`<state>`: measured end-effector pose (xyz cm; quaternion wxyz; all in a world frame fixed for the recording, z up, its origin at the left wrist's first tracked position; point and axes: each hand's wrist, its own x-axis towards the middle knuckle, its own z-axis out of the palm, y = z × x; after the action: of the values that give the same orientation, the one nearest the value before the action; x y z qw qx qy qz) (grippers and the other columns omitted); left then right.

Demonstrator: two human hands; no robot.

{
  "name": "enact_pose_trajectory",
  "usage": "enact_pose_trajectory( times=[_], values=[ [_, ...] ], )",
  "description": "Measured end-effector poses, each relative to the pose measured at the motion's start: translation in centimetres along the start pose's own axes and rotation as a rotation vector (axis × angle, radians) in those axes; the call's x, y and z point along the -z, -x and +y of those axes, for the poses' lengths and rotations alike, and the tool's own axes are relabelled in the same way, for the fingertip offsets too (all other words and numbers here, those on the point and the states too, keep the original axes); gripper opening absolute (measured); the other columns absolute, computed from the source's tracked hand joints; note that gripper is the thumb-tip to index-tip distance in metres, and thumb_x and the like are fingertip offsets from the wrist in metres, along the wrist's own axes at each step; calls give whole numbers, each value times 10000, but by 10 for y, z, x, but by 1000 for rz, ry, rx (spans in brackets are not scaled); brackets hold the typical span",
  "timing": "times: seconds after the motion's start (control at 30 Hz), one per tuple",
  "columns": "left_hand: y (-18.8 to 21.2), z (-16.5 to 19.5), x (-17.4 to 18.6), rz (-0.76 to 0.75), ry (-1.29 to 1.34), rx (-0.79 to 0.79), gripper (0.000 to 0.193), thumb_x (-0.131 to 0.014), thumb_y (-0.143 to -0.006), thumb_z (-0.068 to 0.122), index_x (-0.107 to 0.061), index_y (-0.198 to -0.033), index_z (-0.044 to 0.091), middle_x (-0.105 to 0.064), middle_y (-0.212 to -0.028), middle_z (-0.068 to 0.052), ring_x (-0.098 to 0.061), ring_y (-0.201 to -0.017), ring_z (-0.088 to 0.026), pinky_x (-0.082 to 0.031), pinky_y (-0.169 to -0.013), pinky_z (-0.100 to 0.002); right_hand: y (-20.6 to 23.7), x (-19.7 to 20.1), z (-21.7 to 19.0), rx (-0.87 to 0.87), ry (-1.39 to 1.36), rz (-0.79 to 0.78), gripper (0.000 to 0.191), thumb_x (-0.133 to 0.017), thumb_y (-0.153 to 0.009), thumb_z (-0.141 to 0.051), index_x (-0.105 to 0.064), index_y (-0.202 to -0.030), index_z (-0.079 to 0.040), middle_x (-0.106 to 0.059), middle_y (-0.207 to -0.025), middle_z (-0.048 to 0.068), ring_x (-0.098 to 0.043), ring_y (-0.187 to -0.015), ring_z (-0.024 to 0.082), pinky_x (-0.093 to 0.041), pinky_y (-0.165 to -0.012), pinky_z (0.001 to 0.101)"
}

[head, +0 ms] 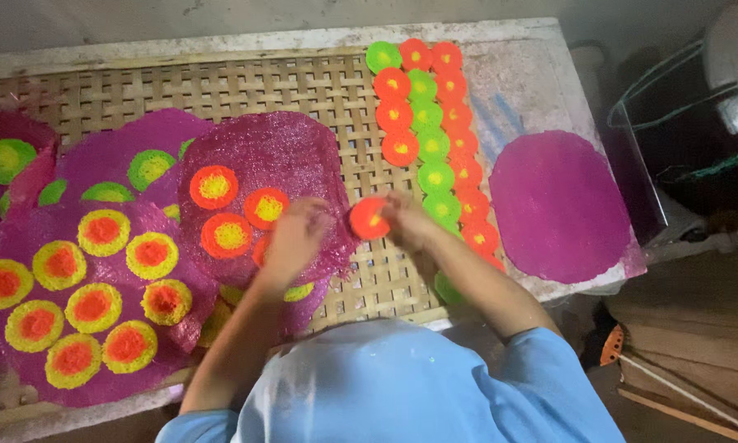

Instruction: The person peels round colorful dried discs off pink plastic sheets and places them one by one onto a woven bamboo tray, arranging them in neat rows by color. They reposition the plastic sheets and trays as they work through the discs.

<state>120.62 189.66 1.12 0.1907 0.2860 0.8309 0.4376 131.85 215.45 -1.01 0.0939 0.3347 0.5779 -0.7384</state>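
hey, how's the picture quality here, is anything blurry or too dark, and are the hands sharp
Head view: both hands are motion-smeared, the left hand over the magenta sheet and the right hand at a small orange disc; the woven tray and the disc rows look sharper; the right side by the dark bin falls into shadow; no strong glare.

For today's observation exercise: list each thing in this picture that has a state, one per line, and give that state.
Right hand: pinching an orange disc.
Orange disc: lifted, held between both hands.
Left hand: over the top purple sheet, fingers at the disc.
Top purple sheet: flat on the woven tray, partly decorated with discs.
Plain purple sheet: flat, bare, apart at the right.
Disc rows: laid out in overlapping lines.
Woven tray: mostly covered.
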Motion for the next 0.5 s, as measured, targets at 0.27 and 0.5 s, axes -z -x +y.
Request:
enact_pose_trajectory(
  times=[0.27, 0.5],
  values=[
    [-14, -44, 68, 201, -612, 66, 511, -722, -832, 148, -553, -1298, 24, -604, -1265, -239, -548, -1190, -428, -532, -884, -513, -21, 42, -32, 717, 902, 451, 338, -675, -901, -30, -656, -1233, -90, -677, -1048, 170, -671, -951, 327, -543, -850, 407],
    [-13, -20, 79, 118, -360, 217, 309, -765, -844, 258, -645, -1079, 98, -728, -947, -114, -709, -914, -311, -556, -805, -465, 0, 18, -47, 1085, 1241, 770, 471, -653, -779, -13, -633, -1249, -33, -607, -1112, 194, -593, -1019, 411, -506, -858, 507]
  ],
)
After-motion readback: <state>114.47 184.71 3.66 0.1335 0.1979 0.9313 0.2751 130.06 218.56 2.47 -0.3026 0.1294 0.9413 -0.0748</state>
